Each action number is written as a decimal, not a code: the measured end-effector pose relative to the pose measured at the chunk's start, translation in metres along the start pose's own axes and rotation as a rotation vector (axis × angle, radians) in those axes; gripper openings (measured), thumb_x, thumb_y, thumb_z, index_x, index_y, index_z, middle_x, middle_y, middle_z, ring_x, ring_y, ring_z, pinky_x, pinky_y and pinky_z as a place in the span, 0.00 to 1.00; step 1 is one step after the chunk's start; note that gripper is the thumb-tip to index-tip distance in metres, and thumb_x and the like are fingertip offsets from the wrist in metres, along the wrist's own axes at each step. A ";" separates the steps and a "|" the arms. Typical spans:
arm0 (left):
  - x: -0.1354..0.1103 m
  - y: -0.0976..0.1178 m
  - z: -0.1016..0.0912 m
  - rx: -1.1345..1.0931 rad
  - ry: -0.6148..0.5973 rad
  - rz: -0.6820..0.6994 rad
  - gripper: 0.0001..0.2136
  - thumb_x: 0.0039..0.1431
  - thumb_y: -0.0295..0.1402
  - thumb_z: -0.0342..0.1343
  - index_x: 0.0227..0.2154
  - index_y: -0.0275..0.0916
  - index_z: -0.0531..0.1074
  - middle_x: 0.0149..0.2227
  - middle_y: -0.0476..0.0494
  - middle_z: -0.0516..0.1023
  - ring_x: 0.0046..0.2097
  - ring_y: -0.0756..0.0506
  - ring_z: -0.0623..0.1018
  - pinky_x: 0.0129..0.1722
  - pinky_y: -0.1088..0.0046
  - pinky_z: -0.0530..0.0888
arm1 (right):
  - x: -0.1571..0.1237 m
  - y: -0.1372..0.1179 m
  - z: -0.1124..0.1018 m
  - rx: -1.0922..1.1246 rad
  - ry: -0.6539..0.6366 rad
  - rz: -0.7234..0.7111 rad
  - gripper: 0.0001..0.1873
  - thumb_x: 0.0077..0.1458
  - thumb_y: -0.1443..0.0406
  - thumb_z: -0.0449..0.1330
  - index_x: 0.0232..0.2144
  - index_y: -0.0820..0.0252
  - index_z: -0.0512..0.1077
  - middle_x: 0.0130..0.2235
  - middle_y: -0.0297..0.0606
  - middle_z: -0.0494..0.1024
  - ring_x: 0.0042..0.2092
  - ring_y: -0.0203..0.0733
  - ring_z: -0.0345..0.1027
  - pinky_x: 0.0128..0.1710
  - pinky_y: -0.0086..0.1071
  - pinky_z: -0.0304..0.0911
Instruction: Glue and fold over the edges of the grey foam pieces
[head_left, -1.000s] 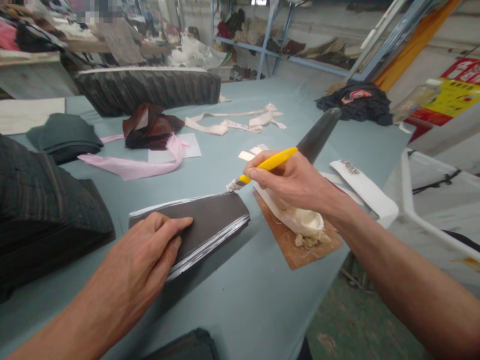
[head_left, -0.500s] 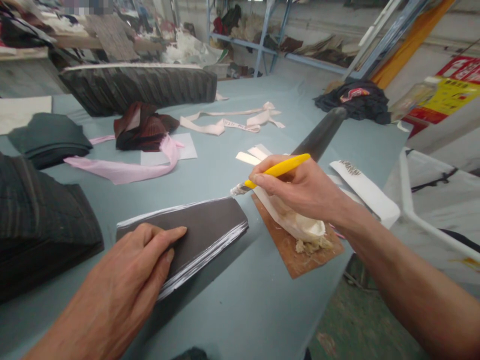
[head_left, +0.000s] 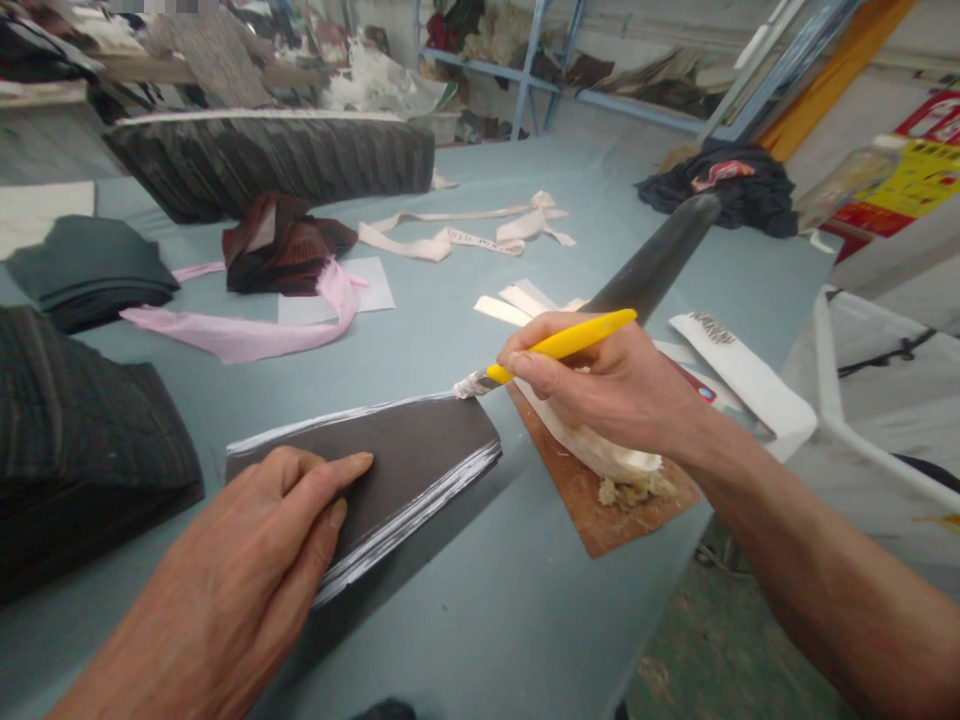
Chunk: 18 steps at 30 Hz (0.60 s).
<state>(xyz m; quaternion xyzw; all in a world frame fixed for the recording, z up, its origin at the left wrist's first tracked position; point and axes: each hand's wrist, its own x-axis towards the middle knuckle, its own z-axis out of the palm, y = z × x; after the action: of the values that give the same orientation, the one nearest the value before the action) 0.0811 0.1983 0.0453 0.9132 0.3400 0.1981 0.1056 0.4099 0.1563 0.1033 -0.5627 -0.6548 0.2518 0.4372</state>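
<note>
A stack of dark, tapered flat pieces [head_left: 420, 455] lies on the table, its long edges streaked white. My left hand [head_left: 247, 560] presses flat on the stack's near-left part, index finger stretched out over the top piece. Between the thumb and fingers of my right hand [head_left: 592, 375] is a paintbrush with a yellow handle [head_left: 577, 338]. Its white-coated bristles [head_left: 469, 386] touch the stack's far edge close to its right end. Under and beyond my right hand is a brown board [head_left: 600, 525] bearing a whitish, crusted holder [head_left: 619, 450], partly hidden by the hand.
Folded dark fabric [head_left: 90, 430] stands at the left. Pink cloth [head_left: 255, 335], a dark red bundle [head_left: 277, 245] and a pale strap [head_left: 442, 240] lie farther back. A long dark form [head_left: 652, 255] extends behind my right hand. At the right is a white-framed bin [head_left: 832, 390].
The brush tip has moved slightly left, onto the stack's far edge. My left hand stays in place on the stack. The view has shifted a little.
</note>
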 end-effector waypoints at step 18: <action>0.008 0.021 -0.007 0.006 0.005 0.002 0.19 0.74 0.31 0.44 0.56 0.41 0.78 0.40 0.41 0.78 0.38 0.44 0.79 0.38 0.64 0.77 | 0.048 -0.043 0.092 0.285 -0.229 -0.177 0.17 0.67 0.52 0.64 0.37 0.60 0.78 0.36 0.32 0.80 0.39 0.35 0.70 0.41 0.29 0.63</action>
<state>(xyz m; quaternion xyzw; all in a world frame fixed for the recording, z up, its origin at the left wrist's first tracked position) 0.0959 0.1878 0.0608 0.9134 0.3399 0.1995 0.1018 0.3096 0.2071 0.1075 -0.4030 -0.7049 0.3651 0.4555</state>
